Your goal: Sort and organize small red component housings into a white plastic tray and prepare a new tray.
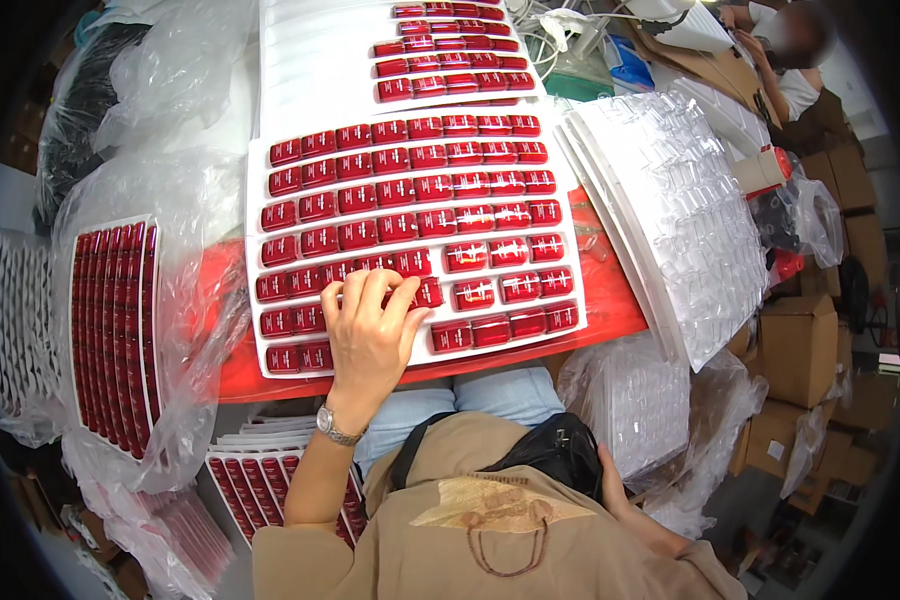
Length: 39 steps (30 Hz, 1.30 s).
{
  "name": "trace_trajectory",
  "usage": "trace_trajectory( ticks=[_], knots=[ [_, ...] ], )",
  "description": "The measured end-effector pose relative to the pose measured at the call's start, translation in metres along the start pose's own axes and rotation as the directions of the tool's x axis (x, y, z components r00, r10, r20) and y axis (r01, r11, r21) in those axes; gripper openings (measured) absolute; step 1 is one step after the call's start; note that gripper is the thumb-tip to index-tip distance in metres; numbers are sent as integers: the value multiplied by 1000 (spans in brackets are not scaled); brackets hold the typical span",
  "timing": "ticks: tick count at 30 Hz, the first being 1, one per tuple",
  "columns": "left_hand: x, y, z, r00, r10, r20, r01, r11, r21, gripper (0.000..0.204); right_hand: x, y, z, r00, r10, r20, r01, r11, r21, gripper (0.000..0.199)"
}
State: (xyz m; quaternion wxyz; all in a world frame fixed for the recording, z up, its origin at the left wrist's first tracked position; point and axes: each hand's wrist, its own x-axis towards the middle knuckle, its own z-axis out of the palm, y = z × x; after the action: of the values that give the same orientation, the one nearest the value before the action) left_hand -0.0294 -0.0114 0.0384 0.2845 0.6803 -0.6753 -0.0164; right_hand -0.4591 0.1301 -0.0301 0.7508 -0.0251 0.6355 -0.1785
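A white molded tray (560, 235) holds rows of small glossy red rectangular pieces (358, 235) with pale print. Over its lower middle, my left hand (370, 315) has its fingers bent down around pieces in one row. A red piece (428, 292) shows beside the index finger and thumb; the fingers hide the others. Bare white slots lie just right of the thumb. Down at my right side, my right hand (613, 485) is next to a black bag (555, 455) on my lap, its fingers mostly hidden.
Behind lies another tray (315, 60), partly filled with red pieces. Clear plastic trays (670, 210) are stacked at the right. Plastic-wrapped red trays (115, 330) stand on the left, more trays (260, 485) below the red table edge (240, 375). Cardboard boxes (798, 350) and another person (795, 85) are farther right.
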Motion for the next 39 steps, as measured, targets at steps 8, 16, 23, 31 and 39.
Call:
trace_trajectory(
  ticks=[8, 16, 23, 31, 39],
  knots=[
    [0, -4, 6, 997, -2, 79, 11, 994, -106, 31, -29, -28, 74, 780, -583, 227, 535, 433, -725, 58],
    [1, -6, 6, 998, -9, 61, 17, 991, -130, 31, -30, -34, 86, 811, -551, 197, 484, 442, -755, 57],
    [1, -6, -1, 998, -19, 53, 25, 993, -112, 30, -31, -31, 86, 801, -569, 186, 487, 438, -756, 56],
    [1, -5, 1, 998, -10, 57, 16, 996, -92, 31, -31, -31, 86, 798, -571, 192, 496, 442, -747, 55],
    [0, -5, 0, 998, -7, 70, 13, 995, -95, 30, -32, -31, 87, 795, -577, 190, 496, 436, -751, 55]
  ],
)
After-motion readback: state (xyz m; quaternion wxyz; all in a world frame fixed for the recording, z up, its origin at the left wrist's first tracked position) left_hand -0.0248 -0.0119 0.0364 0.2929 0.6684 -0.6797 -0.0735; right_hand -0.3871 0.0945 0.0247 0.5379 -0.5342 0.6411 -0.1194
